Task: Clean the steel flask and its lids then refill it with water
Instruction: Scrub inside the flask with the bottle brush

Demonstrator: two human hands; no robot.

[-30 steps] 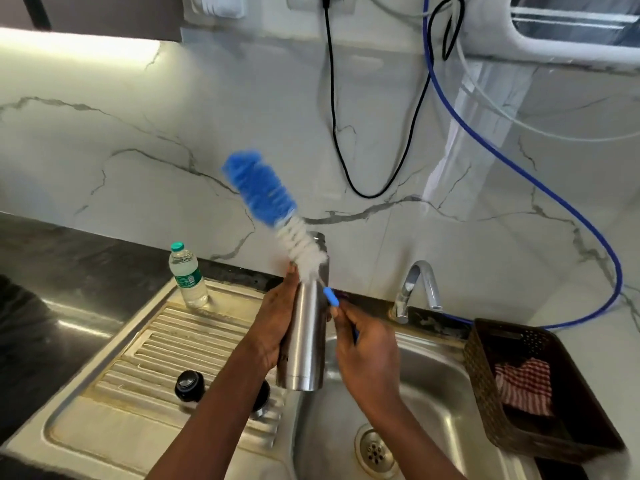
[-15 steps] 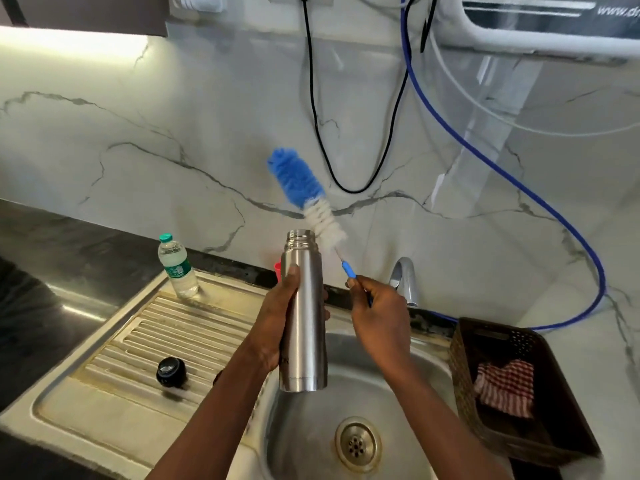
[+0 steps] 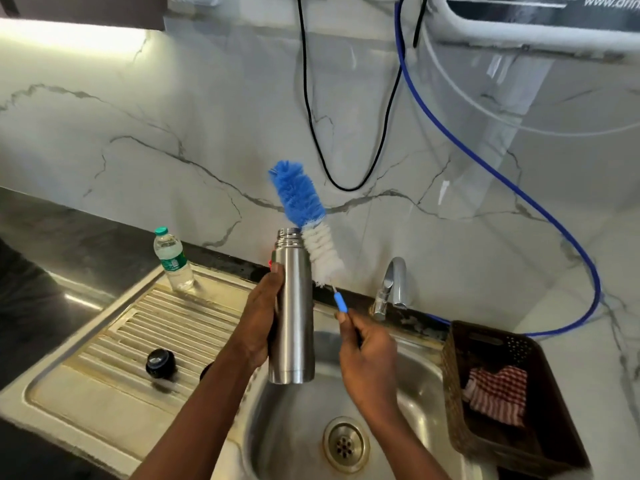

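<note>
My left hand (image 3: 258, 323) grips the steel flask (image 3: 293, 306) upright over the sink basin (image 3: 294, 427), its mouth open at the top. My right hand (image 3: 369, 351) holds the thin handle of a bottle brush (image 3: 304, 213) with blue and white bristles. The brush leans up and left, its white bristles just right of the flask's neck, outside the mouth. A black lid (image 3: 160, 362) lies on the ribbed drainboard (image 3: 104, 393). A second dark lid (image 3: 205, 370) is mostly hidden behind my left forearm.
A small plastic water bottle (image 3: 172, 259) stands at the back of the drainboard. The tap (image 3: 393, 285) rises behind the basin. A dark basket (image 3: 502, 393) with a red checked cloth (image 3: 497, 393) sits right of the sink. Black and blue cables hang on the marble wall.
The brush has swung from the flask's left across to its right side and now lies close beside the neck. The flask stays upright in my left hand.
</note>
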